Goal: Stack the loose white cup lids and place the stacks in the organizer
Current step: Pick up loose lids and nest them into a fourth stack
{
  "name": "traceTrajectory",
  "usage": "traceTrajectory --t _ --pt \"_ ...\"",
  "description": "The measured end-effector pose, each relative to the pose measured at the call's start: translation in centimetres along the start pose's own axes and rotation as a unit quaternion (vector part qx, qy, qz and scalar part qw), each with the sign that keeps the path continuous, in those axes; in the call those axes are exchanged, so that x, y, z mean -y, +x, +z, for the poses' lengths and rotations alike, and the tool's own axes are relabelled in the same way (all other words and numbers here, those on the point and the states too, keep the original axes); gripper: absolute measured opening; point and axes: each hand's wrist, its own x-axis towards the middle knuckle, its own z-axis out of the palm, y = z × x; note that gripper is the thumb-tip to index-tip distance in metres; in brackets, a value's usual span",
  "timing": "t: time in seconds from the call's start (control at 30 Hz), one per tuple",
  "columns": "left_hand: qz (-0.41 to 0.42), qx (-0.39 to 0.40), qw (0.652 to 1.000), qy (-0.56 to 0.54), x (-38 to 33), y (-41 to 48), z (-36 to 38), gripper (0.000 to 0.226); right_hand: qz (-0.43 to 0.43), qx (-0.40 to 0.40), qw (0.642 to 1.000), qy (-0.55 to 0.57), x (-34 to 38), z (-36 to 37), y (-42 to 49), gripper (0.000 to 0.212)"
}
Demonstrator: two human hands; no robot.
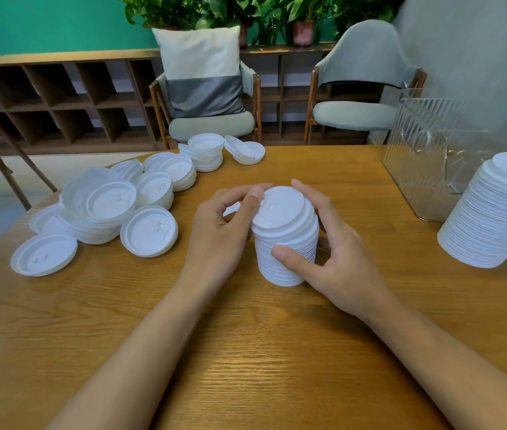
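Wooden table is carrying everything, and at its ctr a lid stack is standing upright between both hands. R hand is wrapping it low down. Its thumb is pressing across the front and its fingers are curling round the far side, prob. bracing the column so it isn't tipping. L hand is working the top, w/ thumb and forefinger curled in and pinching the rim of the uppermost lid, likely seating it square on the ones below. Both hands are closed onto the stack, so neither is free.

Just left of the hands, loose lids are lying in a messy heap, some singly, others in short leaning piles. All are sitting within L-hand reach, which suits feeding them onto the stack a few at a time. Well to the right a taller stack is leaning near the table edge, w/ another partly cut off beside it. Beyond that the organizer, a clear ribbed bin, is sitting at the far right. I can't tell if it's holding any lids, since glare is hiding the inside.

Judging by the heap, plenty of stacking is waiting before the move to the bin.

Behind the table, grey chairs are facing in, one w/ a two-tone cushion. A cubby shelf, potted plants and a teal wall are filling the bkgd.
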Motion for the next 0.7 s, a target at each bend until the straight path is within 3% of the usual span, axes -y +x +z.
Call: traceTrajectory --t 0.17,0.33,0.7 --pt "0.031 -0.026 0.999 0.027 -0.07 -0.38 0.28 0.019 0.008 -0.009 1.000 0.004 -0.13 0.17 -0.03 0.078" --pt "0.034 0.006 0.995 0.096 -0.48 -0.86 0.16 0.050 0.018 -0.006 1.000 0.018 -0.04 0.00 -0.07 0.079" --pt "0.060 0.070 0.988 0.121 -0.71 -0.69 -0.43 0.064 0.022 0.001 1.000 0.023 -0.14 -0.18 -0.01 0.084"
